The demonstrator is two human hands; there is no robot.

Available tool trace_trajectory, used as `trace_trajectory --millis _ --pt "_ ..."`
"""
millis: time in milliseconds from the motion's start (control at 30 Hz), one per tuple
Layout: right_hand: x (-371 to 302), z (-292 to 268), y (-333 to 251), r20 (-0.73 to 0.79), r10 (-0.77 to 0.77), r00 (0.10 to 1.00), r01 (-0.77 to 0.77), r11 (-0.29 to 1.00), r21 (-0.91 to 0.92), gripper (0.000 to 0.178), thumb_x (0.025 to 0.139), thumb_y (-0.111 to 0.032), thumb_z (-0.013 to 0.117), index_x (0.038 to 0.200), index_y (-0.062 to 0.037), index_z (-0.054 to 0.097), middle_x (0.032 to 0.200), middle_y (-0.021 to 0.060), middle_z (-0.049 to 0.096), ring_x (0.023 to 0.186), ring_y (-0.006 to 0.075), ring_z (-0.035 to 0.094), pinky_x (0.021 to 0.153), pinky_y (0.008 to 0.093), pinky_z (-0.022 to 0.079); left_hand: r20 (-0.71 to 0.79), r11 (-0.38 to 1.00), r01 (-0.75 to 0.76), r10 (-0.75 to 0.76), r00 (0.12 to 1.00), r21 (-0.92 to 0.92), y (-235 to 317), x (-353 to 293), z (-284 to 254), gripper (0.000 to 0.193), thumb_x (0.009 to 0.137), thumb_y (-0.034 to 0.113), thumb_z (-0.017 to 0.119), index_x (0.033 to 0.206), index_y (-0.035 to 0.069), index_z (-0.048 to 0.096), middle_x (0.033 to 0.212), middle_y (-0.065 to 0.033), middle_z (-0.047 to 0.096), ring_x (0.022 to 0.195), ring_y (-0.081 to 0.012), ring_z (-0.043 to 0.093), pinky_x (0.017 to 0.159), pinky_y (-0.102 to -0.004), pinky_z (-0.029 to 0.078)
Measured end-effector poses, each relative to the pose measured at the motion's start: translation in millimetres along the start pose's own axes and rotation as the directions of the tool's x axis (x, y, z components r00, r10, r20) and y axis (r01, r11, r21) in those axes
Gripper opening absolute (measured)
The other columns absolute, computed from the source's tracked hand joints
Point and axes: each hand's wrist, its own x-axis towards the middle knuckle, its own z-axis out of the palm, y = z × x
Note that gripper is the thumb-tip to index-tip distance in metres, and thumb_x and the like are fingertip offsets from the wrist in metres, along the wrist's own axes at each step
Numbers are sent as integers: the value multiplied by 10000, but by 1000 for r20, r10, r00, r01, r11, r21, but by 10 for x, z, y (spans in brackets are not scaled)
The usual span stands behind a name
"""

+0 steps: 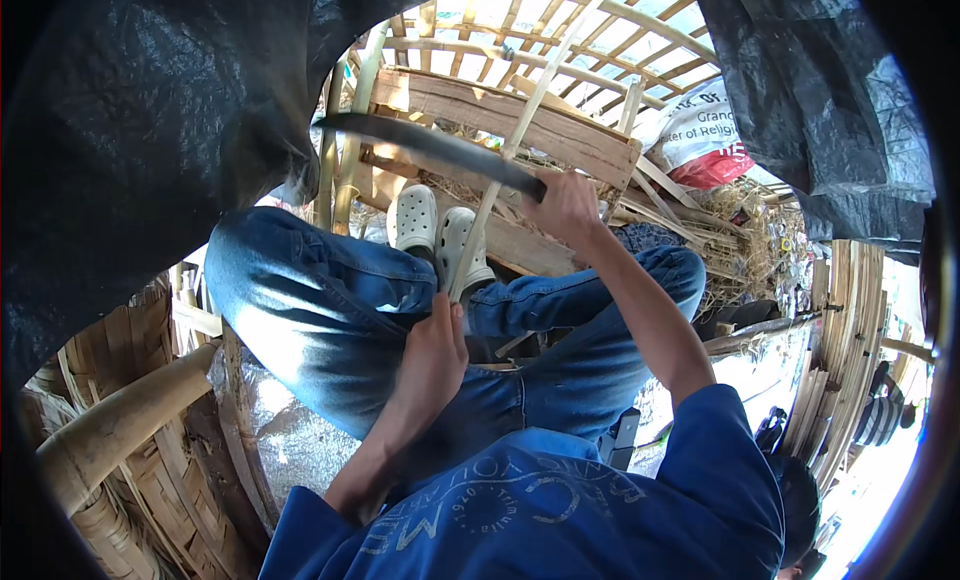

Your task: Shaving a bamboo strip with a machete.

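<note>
My right hand (pixel 565 208) grips the handle of a machete (pixel 430 145), its long dark blade pointing left and slightly blurred. The blade crosses a long, pale bamboo strip (pixel 481 223); whether the two touch I cannot tell. Between my knees, my left hand (pixel 433 342) is closed around the strip's near end. From there the strip slants up and away past my pale clogs (pixel 412 218) toward the slatted bamboo fence. My legs, in blue jeans (pixel 330 290), are bent on either side of it.
Wooden planks (pixel 500 118) lie beyond my feet, before a bamboo fence (pixel 590 35). Black plastic sheeting (pixel 170 110) hangs on both sides. A white-and-red sack (pixel 700 140) and straw (pixel 745 245) are at right. A thick bamboo pole (pixel 125 425) and woven bamboo (pixel 175 470) stand left.
</note>
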Motion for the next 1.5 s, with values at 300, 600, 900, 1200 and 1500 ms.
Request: trace_trajectory --millis 300,600,900,1200,1500 --pt "828 -369 614 -4 211 977 -211 977 30 310 820 -303 565 896 -27 684 722 139 669 691 280 662 674 408 535 76 990 57 -48 996 -127 58 -148 -40 138 939 111 428 955 -26 428 656 -276 560 635 -465 561 506 -523 409" --pt "-984 53 -231 247 -36 968 -53 937 346 194 714 -201 639 816 -36 637 703 174 637 658 335 637 631 406 507 103 975 183 -170 980 -125 134 -40 -40 162 950 116 416 908 -38 446 633 -229 533 596 -408 557 522 -445 406" --pt "-1074 111 -323 266 -133 955 74 972 223 167 657 -177 661 771 -72 601 706 175 635 695 343 637 649 403 521 62 946 216 -208 976 -240 143 -1 -22 207 971 128 376 938 -49 479 607 -101 473 515 -166 443 521 -318 384" --pt "-389 174 -29 112 -57 992 37 984 176 105 737 -183 613 759 -82 632 639 150 620 631 339 632 601 410 515 67 957 219 -210 975 -190 142 18 -118 131 938 95 433 890 -26 446 598 -221 538 611 -410 594 497 -428 420" --pt "77 71 194 36 5 999 -7 997 78 162 742 -229 602 798 -90 663 679 158 641 656 323 639 645 408 517 42 965 172 -167 985 -200 105 5 -87 148 953 111 433 879 -17 442 601 -241 526 618 -431 577 494 -455 405"
